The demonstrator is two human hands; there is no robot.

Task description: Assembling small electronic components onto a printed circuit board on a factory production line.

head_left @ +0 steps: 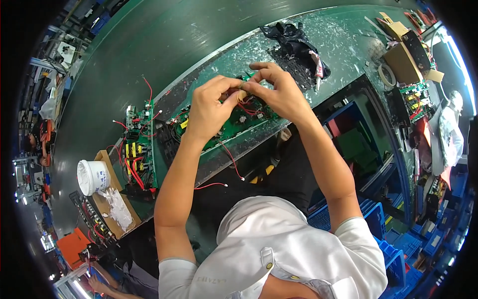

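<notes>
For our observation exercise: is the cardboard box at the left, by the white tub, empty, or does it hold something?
Not empty: crumpled white material lies inside the cardboard box, seen through its open top.

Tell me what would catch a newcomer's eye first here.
Probably the bare left hand and bare right hand, meeting at the centre over a red-wired green circuit board. Then perhaps the round white plastic tub at left and the crumpled black plastic on the green worktop beyond the hands.
</notes>
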